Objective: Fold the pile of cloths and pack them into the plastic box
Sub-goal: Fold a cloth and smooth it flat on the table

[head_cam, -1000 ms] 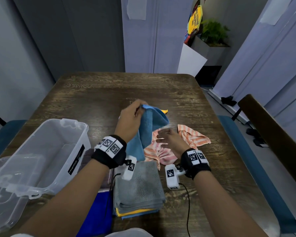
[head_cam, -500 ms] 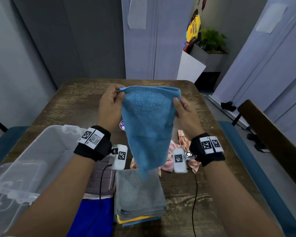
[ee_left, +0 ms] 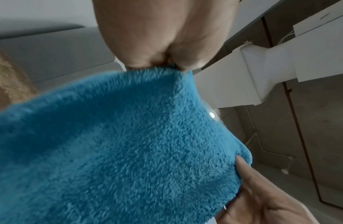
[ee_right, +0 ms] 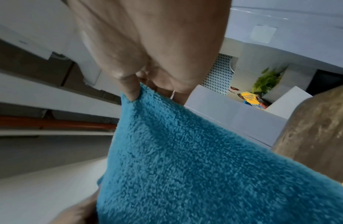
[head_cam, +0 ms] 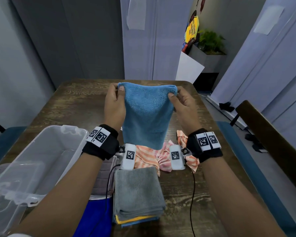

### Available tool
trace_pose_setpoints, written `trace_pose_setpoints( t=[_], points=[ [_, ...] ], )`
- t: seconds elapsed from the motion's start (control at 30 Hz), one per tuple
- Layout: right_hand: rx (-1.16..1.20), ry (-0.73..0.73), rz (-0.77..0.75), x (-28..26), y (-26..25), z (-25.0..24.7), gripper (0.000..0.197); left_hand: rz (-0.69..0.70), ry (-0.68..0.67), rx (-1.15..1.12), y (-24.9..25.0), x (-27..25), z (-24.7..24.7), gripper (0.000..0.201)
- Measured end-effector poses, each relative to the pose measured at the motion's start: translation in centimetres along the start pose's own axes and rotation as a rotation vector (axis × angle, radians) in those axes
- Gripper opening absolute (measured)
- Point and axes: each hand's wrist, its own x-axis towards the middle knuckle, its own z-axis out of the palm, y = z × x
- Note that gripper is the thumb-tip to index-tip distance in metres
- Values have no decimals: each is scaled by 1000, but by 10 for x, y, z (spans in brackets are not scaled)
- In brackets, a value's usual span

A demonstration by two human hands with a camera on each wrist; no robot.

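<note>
A light blue cloth (head_cam: 146,115) hangs in the air above the table, held by its two top corners. My left hand (head_cam: 118,89) pinches the left corner and my right hand (head_cam: 173,93) pinches the right one. Both wrist views are filled by the blue cloth (ee_left: 118,144) (ee_right: 195,166) under the pinching fingers. A folded stack topped by a grey cloth (head_cam: 138,189) lies near me. A crumpled orange-striped cloth (head_cam: 149,155) lies behind it. The clear plastic box (head_cam: 41,159) stands at the left, holding nothing.
The box's clear lid (head_cam: 0,202) lies at the near left. A dark blue cloth (head_cam: 96,218) and a greyish folded cloth (head_cam: 104,178) lie beside the stack. A wooden chair back (head_cam: 272,142) stands to the right of the table (head_cam: 79,103).
My left hand lifted the blue cloth off the pile, my right hand left the striped cloth and took the other corner. Both hands have since spread it wider and it hangs flatter.
</note>
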Motion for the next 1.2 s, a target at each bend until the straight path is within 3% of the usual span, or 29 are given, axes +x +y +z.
trace_pose_setpoints(
  t=[0.17, 0.27, 0.5, 0.7, 1.0, 1.1, 1.2],
  points=[
    [-41, 38, 2, -3, 11, 6, 18, -20, 161, 59, -8, -2, 2, 21],
    [-2, 59, 22, -6, 15, 6, 17, -20, 190, 123, -8, -5, 5, 23],
    [15, -1, 96, -11, 15, 9, 17, -70, 159, 182, -21, -3, -2, 23],
    [67, 37, 173, -15, 18, 17, 20, -112, 160, 131, -24, -8, 0, 25],
    [-153, 243, 68, -7, 19, 19, 23, -5, 134, 325, -5, -10, 0, 27],
    [-130, 210, 117, -9, 22, 22, 23, -64, 104, 364, -12, -7, -4, 28],
    [-40, 85, 206, -16, 24, 32, 24, -180, 30, 386, -27, -9, -6, 31]
  ],
)
